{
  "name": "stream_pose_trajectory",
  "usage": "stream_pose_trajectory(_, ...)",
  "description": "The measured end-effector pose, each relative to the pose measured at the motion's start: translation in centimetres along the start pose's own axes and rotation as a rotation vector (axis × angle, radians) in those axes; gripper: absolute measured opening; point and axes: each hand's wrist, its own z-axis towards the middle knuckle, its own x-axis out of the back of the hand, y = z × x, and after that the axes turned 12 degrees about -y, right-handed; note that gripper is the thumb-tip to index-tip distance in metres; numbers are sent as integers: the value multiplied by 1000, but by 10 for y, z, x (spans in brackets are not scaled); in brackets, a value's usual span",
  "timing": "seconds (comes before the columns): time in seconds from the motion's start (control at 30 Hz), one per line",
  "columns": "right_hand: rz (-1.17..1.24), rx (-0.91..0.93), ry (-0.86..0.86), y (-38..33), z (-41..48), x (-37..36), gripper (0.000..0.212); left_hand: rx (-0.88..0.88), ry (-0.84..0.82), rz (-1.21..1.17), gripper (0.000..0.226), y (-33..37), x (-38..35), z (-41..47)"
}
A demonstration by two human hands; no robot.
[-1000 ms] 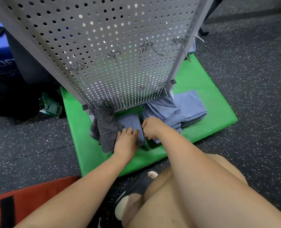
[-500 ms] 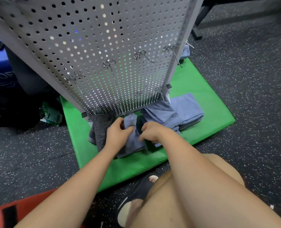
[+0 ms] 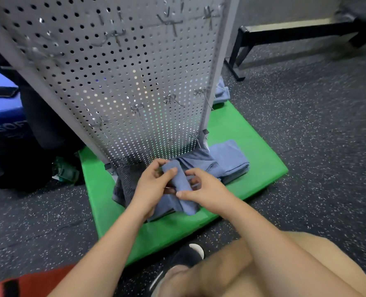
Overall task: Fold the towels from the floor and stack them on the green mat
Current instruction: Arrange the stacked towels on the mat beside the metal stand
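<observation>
Gripping one blue towel (image 3: 181,182) — left hand (image 3: 150,188), right hand (image 3: 206,190), one green mat (image 3: 242,129)

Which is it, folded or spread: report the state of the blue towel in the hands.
Folded. The blue towel is doubled into a narrow layered strip, pinched between the left hand and the right hand.

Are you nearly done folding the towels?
Partway. Done: folded blue towels and a grey striped towel lie on the green mat. In hand: the left hand and right hand grip one blue towel, part-folded. Left: finish and stack it. Blue cloth behind the pegboard rack may need folding; I can't tell.
</observation>
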Motion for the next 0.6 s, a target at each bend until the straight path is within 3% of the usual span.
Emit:
stream_pose_trajectory(0.1,-229,-60,6,-4,-21,7,54,27,-49,66,10,6,-10,-12)
stream_pose_trajectory(0.23,-388,-113,-85,-34,-23,11,69,15,-15,202,5,9,-8,-18)
stream_pose_trajectory(0.4,-326,81,95,-45,-1,-9,62,-75,3,675,24,9,6,-20)
stream_pose_trajectory(0.53,-318,93,151,-2,17,-31,46,-48,-12,745,16,7,21,-18)
stream_pose_trajectory(0.6,-378,72,186,19,28,-39,26,-27,-27,808,18,2,30,-16)
